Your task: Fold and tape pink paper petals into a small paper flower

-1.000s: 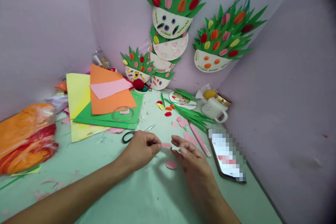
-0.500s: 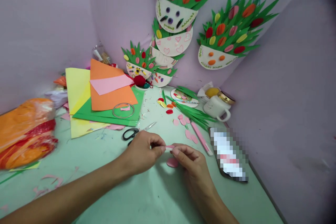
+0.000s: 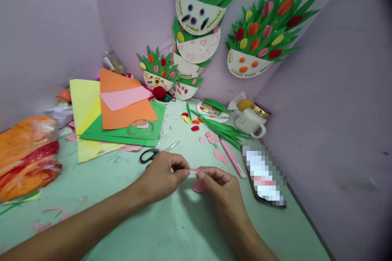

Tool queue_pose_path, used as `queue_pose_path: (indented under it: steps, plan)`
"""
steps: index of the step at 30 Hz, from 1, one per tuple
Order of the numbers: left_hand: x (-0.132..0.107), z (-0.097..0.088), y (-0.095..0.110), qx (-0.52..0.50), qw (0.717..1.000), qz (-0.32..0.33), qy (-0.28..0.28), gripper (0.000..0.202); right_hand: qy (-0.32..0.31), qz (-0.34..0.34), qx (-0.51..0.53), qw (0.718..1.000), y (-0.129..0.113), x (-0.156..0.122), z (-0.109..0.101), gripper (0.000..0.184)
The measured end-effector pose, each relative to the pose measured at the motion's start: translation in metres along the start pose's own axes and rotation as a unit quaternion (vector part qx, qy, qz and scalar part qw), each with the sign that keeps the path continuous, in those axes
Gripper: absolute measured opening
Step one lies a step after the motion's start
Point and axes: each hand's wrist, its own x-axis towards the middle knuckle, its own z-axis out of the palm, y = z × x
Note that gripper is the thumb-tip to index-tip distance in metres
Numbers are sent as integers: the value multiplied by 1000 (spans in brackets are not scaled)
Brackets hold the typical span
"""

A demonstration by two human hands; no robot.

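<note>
Pinching a small pink paper piece point(image 3: 194, 170) from both ends: left hand point(image 3: 162, 177) clamps its left end between thumb and forefinger, right hand point(image 3: 219, 185) clamps the right end the same way. The piece sits in the air just above the tabletop point(image 3: 159, 228), directly over a loose pink oval point(image 3: 198, 187).

Risks, as I judge them: the piece is thin and tiny, so pulling the hands apart could tear it, and a hard squeeze could crease it. A slack grip could drop it among the other pink cut-outs point(image 3: 218, 155), where it would be hard to pick out. Scissors point(image 3: 150, 155) lie just behind the left hand's knuckles and a backward move could knock them. Phone point(image 3: 265, 175) lies near the right hand.

Pose: both forearms come in from the bottom edge and meet at centre. Left fingers are curled, back of hand up. Right hand is palm down, spare fingers tucked under.
</note>
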Motion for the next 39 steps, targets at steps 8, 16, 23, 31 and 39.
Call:
queue_pose_path:
  steps: [8, 16, 23, 31, 39]
  plan:
    - [0, 0, 1, -2, 1000, 0, 4, 21, 11, -10, -17, 1000, 3, -1, 0, 16]
    - [-1, -2, 4, -6, 1000, 7, -6, 20, 20, -13, -34, 999, -2, -2, 3, 13]
    - [-4, 1, 4, 1, 1000, 7, -8, 21, 17, -18, -43, 999, -3, -6, 7, 11]
    - [-2, -5, 7, 6, 1000, 13, 11, 18, 115, -126, -107, 980, -7, -1, -6, 20]
    - [-3, -3, 6, -11, 1000, 0, -11, 20, -9, -81, -94, 992, -5, -3, 3, 24]
